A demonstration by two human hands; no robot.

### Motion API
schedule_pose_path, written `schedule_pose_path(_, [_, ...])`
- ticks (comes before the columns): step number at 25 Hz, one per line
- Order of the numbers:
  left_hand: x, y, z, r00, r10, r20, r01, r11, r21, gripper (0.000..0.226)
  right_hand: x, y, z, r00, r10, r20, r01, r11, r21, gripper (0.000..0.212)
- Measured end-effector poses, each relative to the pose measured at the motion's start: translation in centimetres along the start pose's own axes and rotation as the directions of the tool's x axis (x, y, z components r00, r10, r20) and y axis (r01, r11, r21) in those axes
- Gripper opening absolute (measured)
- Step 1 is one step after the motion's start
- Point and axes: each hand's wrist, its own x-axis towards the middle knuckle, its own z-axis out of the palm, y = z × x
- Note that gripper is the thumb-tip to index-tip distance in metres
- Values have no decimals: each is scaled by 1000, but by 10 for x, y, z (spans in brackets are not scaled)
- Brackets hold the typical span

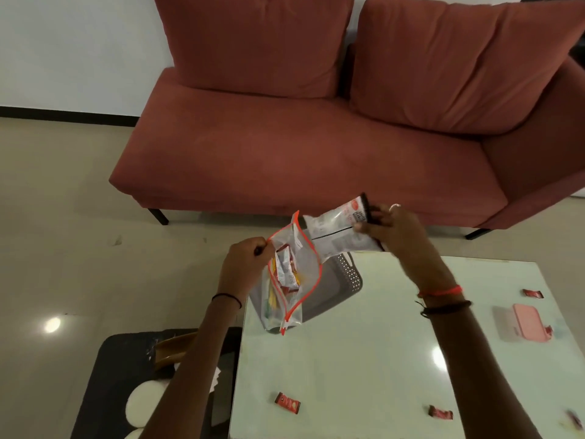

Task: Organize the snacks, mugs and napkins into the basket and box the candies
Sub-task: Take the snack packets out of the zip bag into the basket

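Observation:
My left hand (245,256) pinches the top edge of a clear zip pouch with orange trim (296,274), held up above the table's far left corner; several small snack packets show inside it. My right hand (391,231) grips a white snack packet (337,229) by its dark end, its other end at the pouch's mouth. Behind and below the pouch stands a grey perforated basket (343,278). Small red candies lie on the white table: one near the front (287,403), one further right (440,413), one at the far right (532,293). A pink box (525,321) sits at the right.
A red sofa (304,144) stands beyond the table (364,359). Left of the table, a black low surface (117,369) holds a brown object and white round items. Another candy (574,419) lies blurred at the right edge.

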Motion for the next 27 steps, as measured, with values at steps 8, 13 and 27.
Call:
schedule_pose_path(8, [20, -49, 25, 995, 4, -103, -13, 997, -80, 45, 79, 181, 9, 920, 202, -335, -243, 966, -84, 26])
schedule_pose_path(13, [26, -57, 25, 989, 28, -142, -42, 995, -96, 42, 111, 273, 60, 874, 403, -271, -468, 847, -252, 26])
schedule_pose_path(27, [19, -57, 27, 993, 27, -117, -39, 994, -103, 39, 112, 227, 75, 912, 167, -375, -286, 914, -288, 24])
